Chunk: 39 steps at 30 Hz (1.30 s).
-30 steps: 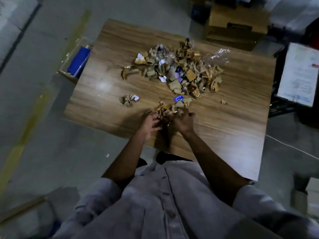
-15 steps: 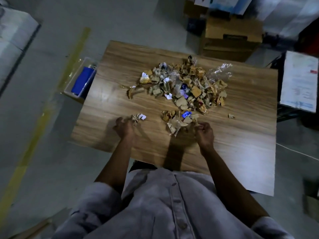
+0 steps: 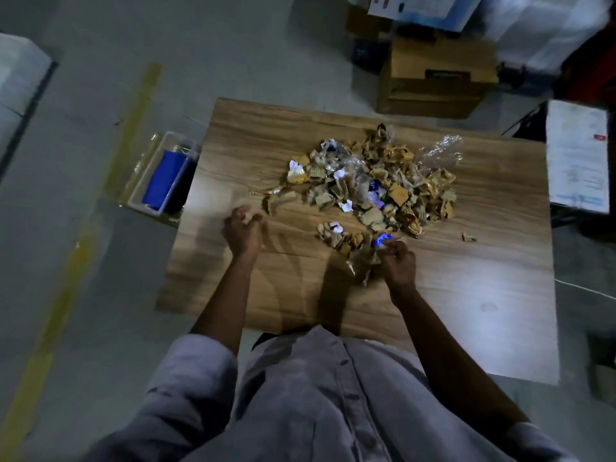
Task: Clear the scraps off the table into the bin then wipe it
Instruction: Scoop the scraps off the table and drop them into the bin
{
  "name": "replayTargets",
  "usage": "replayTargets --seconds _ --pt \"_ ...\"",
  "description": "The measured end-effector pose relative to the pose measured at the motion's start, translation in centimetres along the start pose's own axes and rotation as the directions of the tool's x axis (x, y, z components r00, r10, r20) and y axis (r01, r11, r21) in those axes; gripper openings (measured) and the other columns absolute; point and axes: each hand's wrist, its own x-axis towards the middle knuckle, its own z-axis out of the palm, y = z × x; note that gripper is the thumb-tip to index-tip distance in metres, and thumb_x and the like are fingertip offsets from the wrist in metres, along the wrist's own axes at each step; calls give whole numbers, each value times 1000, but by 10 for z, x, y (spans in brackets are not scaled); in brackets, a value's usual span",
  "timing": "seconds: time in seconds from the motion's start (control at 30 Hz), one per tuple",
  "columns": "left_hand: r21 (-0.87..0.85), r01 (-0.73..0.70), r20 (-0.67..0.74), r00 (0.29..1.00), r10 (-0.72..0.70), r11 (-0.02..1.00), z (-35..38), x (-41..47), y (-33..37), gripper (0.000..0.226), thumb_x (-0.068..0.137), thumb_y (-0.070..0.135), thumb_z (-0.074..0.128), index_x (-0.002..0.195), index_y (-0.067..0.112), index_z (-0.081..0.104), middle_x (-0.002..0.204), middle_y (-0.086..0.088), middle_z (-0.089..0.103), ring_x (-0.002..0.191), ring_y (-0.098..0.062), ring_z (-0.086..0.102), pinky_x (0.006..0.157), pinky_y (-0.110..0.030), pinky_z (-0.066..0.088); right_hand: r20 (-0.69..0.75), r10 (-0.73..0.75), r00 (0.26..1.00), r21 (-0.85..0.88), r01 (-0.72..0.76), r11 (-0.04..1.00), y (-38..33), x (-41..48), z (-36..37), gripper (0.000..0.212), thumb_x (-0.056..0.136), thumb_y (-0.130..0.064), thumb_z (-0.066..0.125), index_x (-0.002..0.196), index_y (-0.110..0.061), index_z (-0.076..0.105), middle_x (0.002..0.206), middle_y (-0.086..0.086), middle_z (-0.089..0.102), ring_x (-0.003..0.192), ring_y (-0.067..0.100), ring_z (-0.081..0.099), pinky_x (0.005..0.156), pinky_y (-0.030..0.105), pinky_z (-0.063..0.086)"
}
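Note:
A heap of brown cardboard, white paper and plastic scraps (image 3: 376, 181) lies on the far middle of the wooden table (image 3: 466, 295). A smaller cluster of scraps (image 3: 336, 233) sits just in front of it. My right hand (image 3: 398, 263) is closed on a bunch of brown scraps (image 3: 361, 263) beside a blue wrapper (image 3: 381, 240). My left hand (image 3: 241, 230) is over the table's left part, blurred, fingers curled, with nothing visible in it. A clear bin (image 3: 143, 181) holding something blue stands on the floor by the table's left edge.
One stray scrap (image 3: 468, 237) lies to the right of the heap, and clear film (image 3: 440, 150) at its far right. Cardboard boxes (image 3: 436, 78) stand beyond the far edge. A board with papers (image 3: 576, 155) is at the right. A yellow line (image 3: 66, 261) runs along the floor.
My hands parted from the near cluster. The left hand went left to a small scrap cluster, which no longer lies there. The right hand closed on scraps near the blue wrapper.

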Motion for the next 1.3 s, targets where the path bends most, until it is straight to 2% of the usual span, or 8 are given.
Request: replayTargets --seconds 0.2,0.37,0.6,0.7,0.83,0.97,1.13,1.3 --pt "274 -168 179 976 121 947 52 38 54 44 91 33 67 135 25 62 146 -14 45 130 -36 41 105 -39 37 -22 93 995 135 -90 987 -64 -56 -5 16 95 -13 73 108 -22 72 112 7 73 103 29 69 85 42 56" --pt "265 -602 514 749 418 754 88 3 34 49 79 54 55 112 23 74 119 -8 63 114 -33 55 97 -43 44 -101 239 966 309 -198 930 -63 -63 -15 28 101 -3 58 127 -8 67 123 18 69 108 33 67 87 46 56" --pt "197 -478 121 878 462 856 78 14 28 61 86 57 56 131 16 62 133 -15 59 124 -36 50 107 -49 37 -161 264 951 410 -179 894 -76 -63 -13 27 106 -10 52 131 -10 64 113 11 73 104 23 69 73 35 54" --pt "277 -479 195 877 439 833 95 37 66 74 86 58 56 149 20 48 155 -17 42 143 -35 36 118 -50 24 -154 240 958 407 -160 899 -79 -61 -10 25 104 -14 57 127 -12 66 123 13 70 109 25 66 75 36 54" --pt "305 -645 589 706 394 701 132 21 71 75 97 62 51 160 32 24 169 -12 13 155 -35 10 125 -53 9 -143 254 957 413 -175 894 -75 -63 -13 25 105 -13 56 127 -12 67 125 12 69 110 24 64 75 35 54" --pt "230 -724 718 577 389 650 134 -26 49 74 90 70 45 155 35 36 166 -2 26 152 -33 20 120 -55 21 -163 293 942 471 -186 862 -74 -65 -24 26 105 -10 54 129 -11 66 108 1 70 96 16 65 73 32 54" --pt "160 -698 401 692 600 698 97 -53 22 66 89 63 49 141 23 59 147 -11 53 136 -32 45 110 -44 33 -171 373 912 547 -227 806 -57 -71 -40 30 106 -10 49 131 -16 65 115 0 67 97 20 64 79 34 53" --pt "349 -398 453 864 220 849 99 -44 21 76 81 61 59 149 29 48 153 -17 42 142 -36 35 113 -40 28 -119 485 867 427 -396 813 -44 -66 -11 29 103 -33 62 130 -24 57 120 15 64 84 26 66 60 32 53"
